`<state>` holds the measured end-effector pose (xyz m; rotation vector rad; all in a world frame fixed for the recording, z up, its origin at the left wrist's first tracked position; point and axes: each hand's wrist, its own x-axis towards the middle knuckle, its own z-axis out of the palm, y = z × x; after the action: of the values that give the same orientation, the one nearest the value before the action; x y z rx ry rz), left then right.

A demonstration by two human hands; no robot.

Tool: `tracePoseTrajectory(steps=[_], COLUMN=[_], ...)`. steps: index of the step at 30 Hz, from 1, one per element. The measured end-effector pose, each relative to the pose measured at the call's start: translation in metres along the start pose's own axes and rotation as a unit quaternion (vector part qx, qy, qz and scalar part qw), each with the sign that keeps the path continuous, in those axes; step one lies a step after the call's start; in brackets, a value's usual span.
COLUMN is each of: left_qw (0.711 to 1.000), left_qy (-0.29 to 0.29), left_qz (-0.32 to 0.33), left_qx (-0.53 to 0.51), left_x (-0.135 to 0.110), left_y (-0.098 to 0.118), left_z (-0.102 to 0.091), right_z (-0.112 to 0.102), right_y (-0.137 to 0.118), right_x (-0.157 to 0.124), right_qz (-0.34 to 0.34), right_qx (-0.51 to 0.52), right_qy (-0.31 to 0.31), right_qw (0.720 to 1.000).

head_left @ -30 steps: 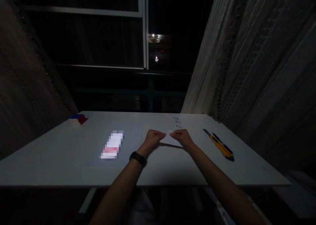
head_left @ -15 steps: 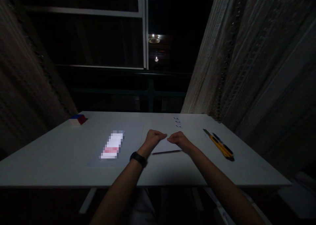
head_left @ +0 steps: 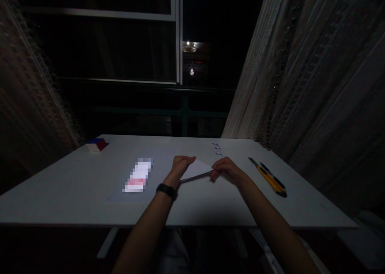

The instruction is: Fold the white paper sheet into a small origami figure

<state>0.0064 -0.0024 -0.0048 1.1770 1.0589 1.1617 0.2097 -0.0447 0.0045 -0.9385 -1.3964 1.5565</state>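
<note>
Two hands (head_left: 227,169) pinching thin, straight-edged white paper (head_left: 195,169) over flat table (head_left: 75,193); slim yellow cutter (head_left: 270,182) at right.

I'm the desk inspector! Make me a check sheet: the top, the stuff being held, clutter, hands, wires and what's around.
Surface: white table, dimly lit.
Job's things: white paper, held at two sides.
Clutter: yellow cutter beside a black pen-like thing on the right; multicoloured block far left; bright pixelated patch over a pale sheet; small dark marks, unclear.
Left hand: grip on the paper's left; dark wristband.
Right hand: grip on its right corner.
Cables: nothing seen.
Surroundings: curtains either side, dark window, lights showing.
</note>
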Motion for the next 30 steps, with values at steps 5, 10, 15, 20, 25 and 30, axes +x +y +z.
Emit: tracePoseTrajectory(steps=[5, 10, 15, 20, 25, 30], left_qw=[0.999, 0.994, 0.989, 0.980, 0.982, 0.991], left_qy=[0.006, 0.021, -0.077, -0.151, -0.163, -0.126], left_qz=[-0.014, -0.019, -0.072, -0.118, -0.084, 0.023], left_qx=[-0.049, -0.103, -0.101, -0.060, -0.044, -0.030], left_x=[-0.003, -0.003, -0.009, -0.010, -0.009, -0.008], left_y=[0.000, 0.002, 0.007, -0.001, -0.005, -0.003], left_z=[0.003, -0.003, 0.001, 0.010, 0.015, 0.017], right_z=[-0.015, -0.032, -0.008, 0.023, 0.016, 0.012], right_y=[-0.004, 0.003, 0.009, 0.011, 0.018, 0.026], right_x=[-0.005, 0.000, 0.010, 0.017, 0.023, 0.025], right_qz=[0.001, -0.063, -0.121, -0.165, -0.140, -0.089], right_qx=[-0.009, 0.025, -0.012, -0.097, -0.095, -0.114], right_qy=[-0.023, 0.056, 0.066, 0.046, 0.180, 0.157], right_qw=[1.000, 0.996, 0.990, 0.980, 0.969, 0.977])
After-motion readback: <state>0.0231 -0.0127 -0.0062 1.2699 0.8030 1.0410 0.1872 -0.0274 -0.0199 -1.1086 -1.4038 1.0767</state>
